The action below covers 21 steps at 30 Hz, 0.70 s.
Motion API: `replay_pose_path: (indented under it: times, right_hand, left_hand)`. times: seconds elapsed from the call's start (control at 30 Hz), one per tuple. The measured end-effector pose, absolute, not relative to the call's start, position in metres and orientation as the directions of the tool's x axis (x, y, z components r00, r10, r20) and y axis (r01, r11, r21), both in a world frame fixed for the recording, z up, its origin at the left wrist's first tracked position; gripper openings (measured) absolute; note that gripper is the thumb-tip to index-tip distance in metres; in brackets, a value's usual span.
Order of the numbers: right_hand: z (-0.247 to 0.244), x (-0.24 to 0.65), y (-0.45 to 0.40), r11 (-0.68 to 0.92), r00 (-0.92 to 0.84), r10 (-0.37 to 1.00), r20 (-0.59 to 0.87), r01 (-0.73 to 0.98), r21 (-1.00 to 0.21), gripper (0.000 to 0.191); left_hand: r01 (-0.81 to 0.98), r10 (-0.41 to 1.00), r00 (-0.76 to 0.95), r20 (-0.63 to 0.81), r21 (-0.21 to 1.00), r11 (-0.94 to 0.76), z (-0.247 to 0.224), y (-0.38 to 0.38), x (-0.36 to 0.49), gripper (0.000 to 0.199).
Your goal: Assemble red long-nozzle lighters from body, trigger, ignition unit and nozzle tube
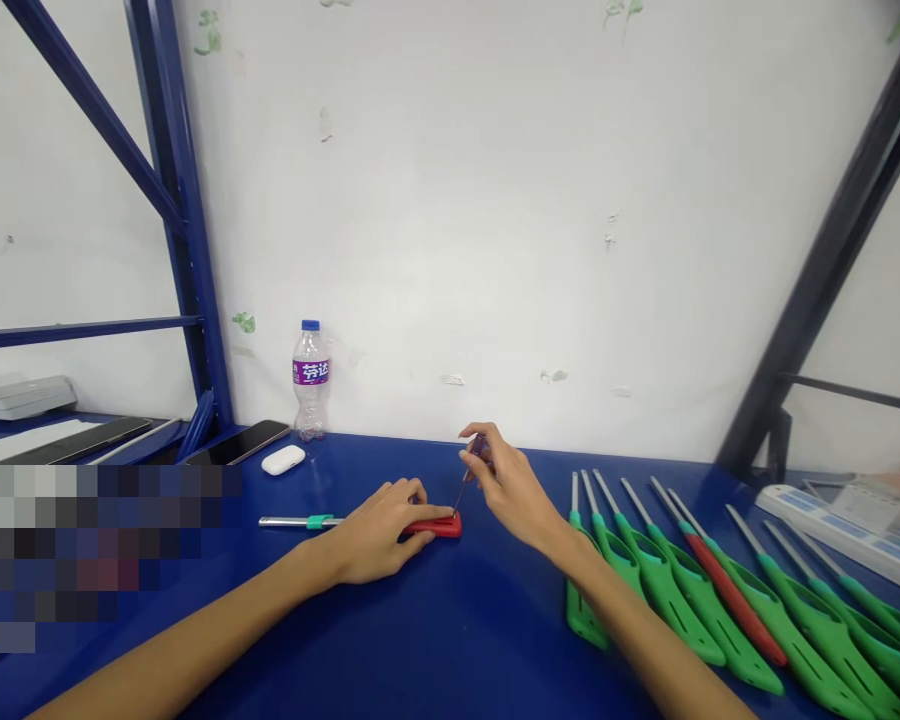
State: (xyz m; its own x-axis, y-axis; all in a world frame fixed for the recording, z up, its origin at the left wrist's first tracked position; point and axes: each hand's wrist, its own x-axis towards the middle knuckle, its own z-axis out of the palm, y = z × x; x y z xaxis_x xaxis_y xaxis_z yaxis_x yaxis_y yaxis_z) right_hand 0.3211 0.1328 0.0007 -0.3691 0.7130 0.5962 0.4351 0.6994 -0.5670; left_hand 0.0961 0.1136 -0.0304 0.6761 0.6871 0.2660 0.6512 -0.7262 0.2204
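Observation:
On the blue tabletop lies a long-nosed lighter with a red handle (450,525), its metal tube (285,522) and green collar pointing left. My left hand (379,530) presses over its middle, fingers and thumb gripping the red handle and hiding part of it. In my right hand (506,490) is a small screwdriver (479,447) with a dark purple handle, held tilted between the fingers. Its thin shaft runs down to the right end of the red handle, and the tip appears to touch it there.
To the right, several green lighters (660,570) lie in a row with one red lighter (735,600) among them. A power strip (855,530) is beyond. At the back left stand an empty bottle (311,400), a white earbud case (283,460) and a phone (247,442).

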Motion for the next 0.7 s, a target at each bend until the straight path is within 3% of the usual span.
replay_pose_path:
  times: [0.7]
  right_hand:
    - [0.0034,0.3196,0.1288,0.731,-0.423,0.681,0.597,0.442,-0.521,0.023]
  left_hand:
    - [0.651,0.682,0.680,0.269,0.206,-0.731,-0.0304,0.1143,0.0959,0.038]
